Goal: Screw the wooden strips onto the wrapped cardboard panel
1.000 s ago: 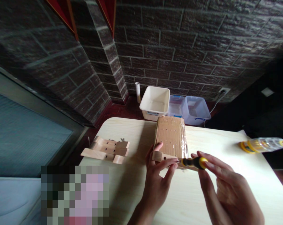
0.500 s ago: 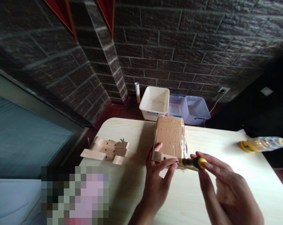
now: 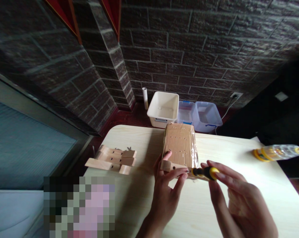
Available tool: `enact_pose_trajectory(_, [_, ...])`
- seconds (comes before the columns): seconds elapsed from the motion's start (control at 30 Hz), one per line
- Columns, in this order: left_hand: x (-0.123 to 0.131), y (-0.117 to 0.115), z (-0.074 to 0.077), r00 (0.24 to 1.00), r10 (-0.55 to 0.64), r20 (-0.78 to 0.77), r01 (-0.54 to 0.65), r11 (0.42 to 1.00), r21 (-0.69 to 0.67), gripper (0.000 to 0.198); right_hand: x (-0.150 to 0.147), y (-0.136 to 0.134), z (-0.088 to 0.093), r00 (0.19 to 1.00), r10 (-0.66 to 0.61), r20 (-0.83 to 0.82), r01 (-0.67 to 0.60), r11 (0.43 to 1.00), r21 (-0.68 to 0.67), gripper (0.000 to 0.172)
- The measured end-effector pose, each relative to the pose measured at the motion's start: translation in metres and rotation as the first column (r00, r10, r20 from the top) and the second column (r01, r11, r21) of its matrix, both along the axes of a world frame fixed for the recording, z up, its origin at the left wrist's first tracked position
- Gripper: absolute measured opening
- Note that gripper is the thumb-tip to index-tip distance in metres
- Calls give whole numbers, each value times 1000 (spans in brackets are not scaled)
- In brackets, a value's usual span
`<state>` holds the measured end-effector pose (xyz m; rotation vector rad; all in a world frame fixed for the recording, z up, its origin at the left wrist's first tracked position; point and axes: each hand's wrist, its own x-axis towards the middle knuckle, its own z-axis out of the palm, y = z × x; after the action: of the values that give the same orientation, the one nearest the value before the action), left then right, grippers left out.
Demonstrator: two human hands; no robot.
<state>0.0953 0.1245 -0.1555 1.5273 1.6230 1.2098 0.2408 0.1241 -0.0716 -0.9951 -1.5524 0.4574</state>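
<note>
My right hand (image 3: 241, 195) grips a short yellow-and-black screwdriver (image 3: 204, 172) between thumb and fingers. The screwdriver lies nearly level, its tip at a wooden piece (image 3: 166, 165) with dark holes. That piece rests along the near end of a taped cardboard box (image 3: 179, 142) on the table. My left hand (image 3: 168, 188) is closed on the wooden piece, with its index finger and thumb beside the screwdriver tip. Whether a screw sits at the tip is too small to tell. Similar wooden pieces with holes (image 3: 105, 164) lie to the left.
A yellow bottle-shaped case with a clear top (image 3: 278, 152) lies on the right of the pale table (image 3: 137, 205). Small metal bits (image 3: 129, 148) lie behind the wooden pieces. Beyond the table stand a cream bin (image 3: 163, 122), clear plastic boxes (image 3: 207, 122) and a white tube (image 3: 145, 98).
Almost nothing differs. The right hand's fingers have shifted very slightly at the screwdriver handle. My left hand, the wooden piece and the box stay in place.
</note>
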Motion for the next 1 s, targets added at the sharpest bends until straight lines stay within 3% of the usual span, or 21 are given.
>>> enact_pose_trajectory(1.0, [1,-1,0,1000,2,29,-2,1000,-17,16,-1,-2,0,1000,-17,-3,17,1000,-15,35])
